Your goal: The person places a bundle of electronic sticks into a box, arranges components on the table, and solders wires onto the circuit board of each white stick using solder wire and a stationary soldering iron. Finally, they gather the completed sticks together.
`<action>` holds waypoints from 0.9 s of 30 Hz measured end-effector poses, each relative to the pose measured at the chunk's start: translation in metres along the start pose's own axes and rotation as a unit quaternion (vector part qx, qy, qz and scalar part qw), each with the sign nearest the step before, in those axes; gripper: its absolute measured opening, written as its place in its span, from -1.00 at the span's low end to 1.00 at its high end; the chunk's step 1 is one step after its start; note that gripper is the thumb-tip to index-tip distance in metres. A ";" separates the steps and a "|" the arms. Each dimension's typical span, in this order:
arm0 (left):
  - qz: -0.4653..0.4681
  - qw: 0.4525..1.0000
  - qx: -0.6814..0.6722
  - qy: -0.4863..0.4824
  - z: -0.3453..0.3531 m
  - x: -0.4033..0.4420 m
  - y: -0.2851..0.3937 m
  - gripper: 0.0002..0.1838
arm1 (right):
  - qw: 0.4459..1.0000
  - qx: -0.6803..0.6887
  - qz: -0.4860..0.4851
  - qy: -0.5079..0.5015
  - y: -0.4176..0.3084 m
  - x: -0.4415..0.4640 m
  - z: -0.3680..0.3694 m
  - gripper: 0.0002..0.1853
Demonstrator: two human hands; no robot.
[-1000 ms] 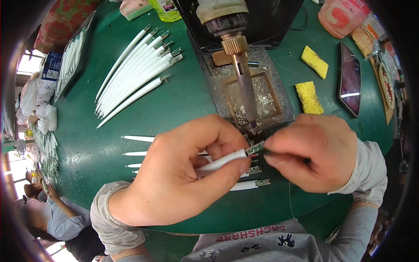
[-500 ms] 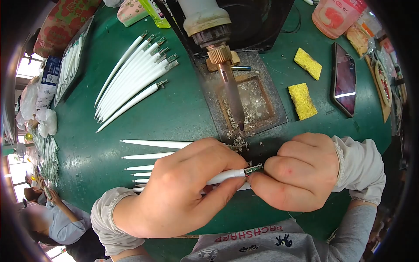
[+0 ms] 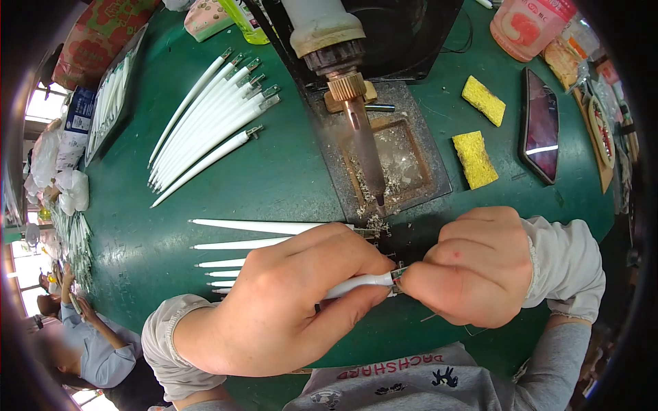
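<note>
My left hand [image 3: 288, 294] is closed round a white pen-shaped stick [image 3: 356, 283], which points to the right. A small green circuit board [image 3: 397, 274] sits at the stick's end, partly hidden by fingertips. My right hand [image 3: 473, 270] is closed in a pinch against that end; what it holds is hidden. A thin wire end [image 3: 428, 316] shows below the right hand. More white sticks [image 3: 240, 243] lie in a row under and beside my left hand, their right ends mostly covered.
A soldering iron [image 3: 367, 151] points down over a debris-strewn metal plate [image 3: 439, 181]. A fan of white sticks [image 3: 205, 130] lies left. Yellow sponges [image 3: 474, 161], a phone [image 3: 540, 127] and a pink tub [image 3: 528, 31] are at right. Another person [image 3: 103, 342] sits far left.
The white stick has shifted slightly right and down, and my right fingers now cover more of its circuit board. A thin wire end has come into view below my right hand.
</note>
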State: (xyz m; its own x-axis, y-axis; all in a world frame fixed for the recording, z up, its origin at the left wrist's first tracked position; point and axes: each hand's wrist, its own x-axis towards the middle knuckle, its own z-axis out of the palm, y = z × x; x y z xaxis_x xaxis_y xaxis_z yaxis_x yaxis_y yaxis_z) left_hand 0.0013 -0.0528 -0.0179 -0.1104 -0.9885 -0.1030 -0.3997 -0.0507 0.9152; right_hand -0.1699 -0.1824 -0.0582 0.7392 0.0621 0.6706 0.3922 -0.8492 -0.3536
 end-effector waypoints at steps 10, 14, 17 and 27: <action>-0.020 0.999 -0.002 0.027 -0.001 -0.004 0.000 -0.81 | 0.994 0.009 0.101 -0.028 -0.004 0.005 -0.011 -0.65; -0.028 0.997 0.026 0.069 0.000 -0.005 0.006 -0.83 | 0.991 -0.072 0.106 -0.038 -0.010 0.006 -0.014 -0.71; -0.085 0.994 0.000 0.073 0.001 -0.006 0.009 -0.84 | 0.988 -0.124 0.086 -0.039 -0.012 0.002 -0.010 -0.70; -0.017 0.997 0.008 0.081 0.002 -0.006 -0.003 -0.84 | 0.987 -0.154 0.053 -0.011 -0.010 -0.001 0.000 -0.71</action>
State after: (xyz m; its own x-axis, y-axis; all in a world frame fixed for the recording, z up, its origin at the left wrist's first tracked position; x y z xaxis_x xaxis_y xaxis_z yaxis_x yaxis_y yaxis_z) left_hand 0.0014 -0.0468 -0.0205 0.0515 -0.9963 -0.0693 -0.4161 -0.0845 0.9054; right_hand -0.1739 -0.1741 -0.0556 0.7803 -0.0268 0.6248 0.1304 -0.9702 -0.2044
